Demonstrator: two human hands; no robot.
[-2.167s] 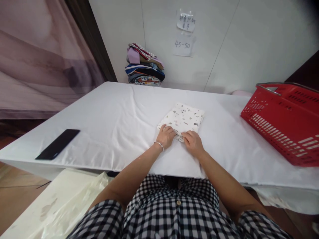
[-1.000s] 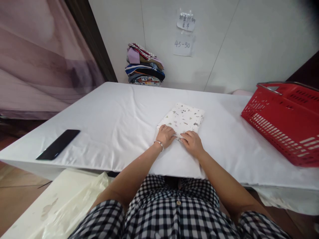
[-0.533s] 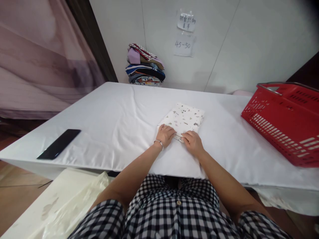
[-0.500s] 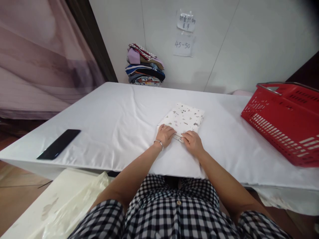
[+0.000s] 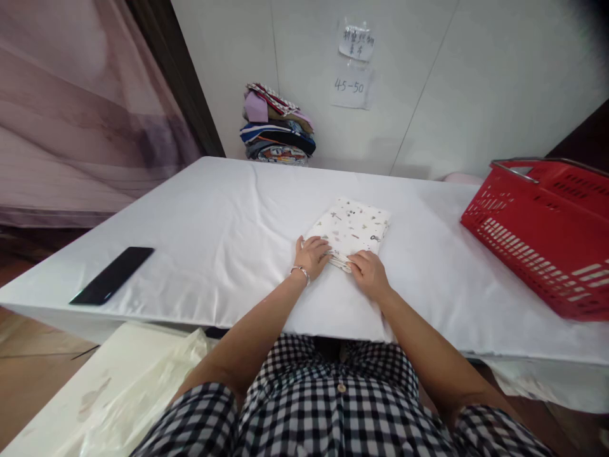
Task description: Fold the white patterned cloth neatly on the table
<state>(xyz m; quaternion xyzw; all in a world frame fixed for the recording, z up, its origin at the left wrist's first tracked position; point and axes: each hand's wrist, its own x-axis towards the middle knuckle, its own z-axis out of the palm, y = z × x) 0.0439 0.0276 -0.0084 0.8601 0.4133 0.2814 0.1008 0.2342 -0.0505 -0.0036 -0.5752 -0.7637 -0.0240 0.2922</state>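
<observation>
Leftward now, left hand lies flat; right hand pinches soft speckled folded cloth edge.

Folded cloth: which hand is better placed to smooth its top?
Probably the left hand: it lies flat on the folded cloth, while the right hand is at the near edge.
</observation>
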